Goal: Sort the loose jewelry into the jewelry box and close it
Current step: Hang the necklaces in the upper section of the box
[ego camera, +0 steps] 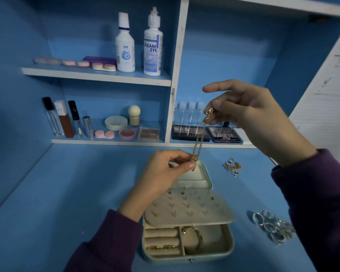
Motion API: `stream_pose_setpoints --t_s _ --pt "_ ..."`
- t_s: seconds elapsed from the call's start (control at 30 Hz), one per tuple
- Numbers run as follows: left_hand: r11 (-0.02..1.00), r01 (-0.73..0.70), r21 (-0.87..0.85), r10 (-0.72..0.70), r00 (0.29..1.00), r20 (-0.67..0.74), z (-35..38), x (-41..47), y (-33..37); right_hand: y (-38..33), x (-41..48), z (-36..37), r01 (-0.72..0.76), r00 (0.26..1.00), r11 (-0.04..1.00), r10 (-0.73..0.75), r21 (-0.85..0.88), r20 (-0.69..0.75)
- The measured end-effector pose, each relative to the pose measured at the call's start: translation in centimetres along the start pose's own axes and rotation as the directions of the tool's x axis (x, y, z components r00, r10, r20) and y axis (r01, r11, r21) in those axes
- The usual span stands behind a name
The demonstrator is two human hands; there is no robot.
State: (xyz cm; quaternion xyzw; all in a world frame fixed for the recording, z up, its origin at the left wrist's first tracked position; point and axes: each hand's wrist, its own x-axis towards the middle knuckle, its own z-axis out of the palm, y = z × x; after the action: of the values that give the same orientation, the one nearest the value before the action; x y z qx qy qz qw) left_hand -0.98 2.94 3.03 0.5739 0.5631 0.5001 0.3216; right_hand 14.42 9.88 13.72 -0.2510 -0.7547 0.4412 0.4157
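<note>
Well, the gold chain (199,138) could slip and fall on the desk (67,193), or bunch up into a knot, because it is thin and held only at its two ends. It could also snag on the edge of the jewelry box (185,259) on the way in. On the left, the left hand (161,169) is just above the open lid of the box. Its fingers (192,165) are curled in, and the thumb and first finger pinch the low end of the chain. The chain stretches up to the right. There the right hand (249,114) is up high, and its fingers (217,106) pinch the top end by the clasp, while one finger sticks out straight. Farther right, a small heap of chains (232,167) and a bunch of silver rings (271,226) lie on the desk, not in the box yet.
</note>
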Motion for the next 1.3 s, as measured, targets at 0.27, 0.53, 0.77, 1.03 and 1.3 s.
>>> stream_pose_setpoints --t_s 0.27,0.53,0.77,1.03,1.3 --pt "1.000 -0.014 -0.021 0.012 0.998 -0.062 -0.4 0.3 0.3 0.9 -0.7 -1.6 -0.065 0.997 0.998 0.065 0.002 -0.049" --pt "0.956 0.023 -0.292 -0.069 0.987 -0.147 -0.8 0.7 1.0 2.6 -1.5 -3.3 -0.131 0.984 0.989 0.121 -0.074 -0.127" --pt "0.745 0.022 -0.667 -0.168 0.974 -0.155 -1.8 1.5 2.6 5.2 -2.1 -4.8 -0.200 0.969 0.968 0.172 -0.153 -0.175" --pt "0.820 0.038 -0.572 -0.142 0.980 -0.140 -2.5 2.8 3.9 7.3 -2.6 -6.0 -0.312 0.928 0.950 0.299 -0.024 -0.224" --pt "0.953 0.196 -0.229 -0.185 0.980 0.067 2.3 5.7 4.0 8.6 -2.6 -7.0 -0.309 0.931 0.944 0.275 -0.116 -0.240"
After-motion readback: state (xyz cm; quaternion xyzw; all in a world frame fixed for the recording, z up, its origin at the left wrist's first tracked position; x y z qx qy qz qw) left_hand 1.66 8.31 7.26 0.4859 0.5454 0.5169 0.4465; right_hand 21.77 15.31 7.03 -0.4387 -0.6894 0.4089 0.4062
